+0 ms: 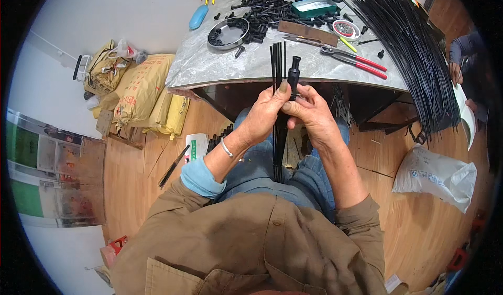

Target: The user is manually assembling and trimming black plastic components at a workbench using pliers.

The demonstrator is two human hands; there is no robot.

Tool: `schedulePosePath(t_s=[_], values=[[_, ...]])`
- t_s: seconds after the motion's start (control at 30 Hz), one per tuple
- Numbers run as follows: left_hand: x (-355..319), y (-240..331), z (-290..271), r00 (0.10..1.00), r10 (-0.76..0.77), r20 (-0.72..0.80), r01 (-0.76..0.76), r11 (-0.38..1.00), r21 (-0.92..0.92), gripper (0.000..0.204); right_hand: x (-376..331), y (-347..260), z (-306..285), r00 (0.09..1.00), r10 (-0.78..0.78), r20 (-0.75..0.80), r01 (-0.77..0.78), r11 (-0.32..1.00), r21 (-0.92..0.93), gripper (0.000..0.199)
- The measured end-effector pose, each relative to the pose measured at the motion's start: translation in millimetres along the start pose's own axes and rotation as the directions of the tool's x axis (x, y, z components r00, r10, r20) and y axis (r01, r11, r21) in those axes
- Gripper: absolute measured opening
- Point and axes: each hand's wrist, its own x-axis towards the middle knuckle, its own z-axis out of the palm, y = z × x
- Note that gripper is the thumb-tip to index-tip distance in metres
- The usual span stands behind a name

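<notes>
My left hand [264,116] grips a bundle of thin black rods [277,64] that stands upright in front of me, its lower end running down between my knees. My right hand [309,112] holds a small black plastic cap piece [294,71] against the rods, just right of the bundle's top. Both hands meet below the front edge of a grey marble-look table [220,64]. A metal bracelet sits on my left wrist.
On the table lie a heap of black plastic parts [277,4], a round dark bowl [228,33], red-handled pliers [356,59], a green tin [314,6] and a big sheaf of long black rods [419,59]. Yellow sacks [141,93] lean at left, a white bag [437,174] lies at right. Another person's hand [455,71] shows at far right.
</notes>
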Motion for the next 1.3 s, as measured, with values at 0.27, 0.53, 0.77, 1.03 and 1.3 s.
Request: schedulePosePath(t_s=[0.27,0.53,0.77,1.03,1.3], values=[[8,4,-4,0.994,-0.072,0.08,0.084,0.985,-0.152,0.05,-7,2,1,0.996,-0.044,-0.075,0.046,0.999,0.018,0.069],[9,4,1,0.979,-0.053,0.199,0.085,0.984,-0.154,0.052,-6,0,-6,0.997,-0.069,-0.021,0.069,0.997,-0.027,0.057],[10,-3,3,0.998,0.016,-0.056,-0.02,0.997,-0.07,0.048,4,23,5,0.963,-0.236,-0.133,0.221,0.968,-0.122,0.054],[8,-7,4,0.99,0.097,-0.104,-0.1,0.995,-0.026,0.055,-10,1,9,0.939,-0.306,-0.155,0.228,0.895,-0.383,0.033],[7,-8,14,0.98,0.075,-0.187,-0.083,0.996,-0.033,0.065,-19,15,15,0.889,-0.432,-0.153,0.397,0.892,-0.215,0.015]])
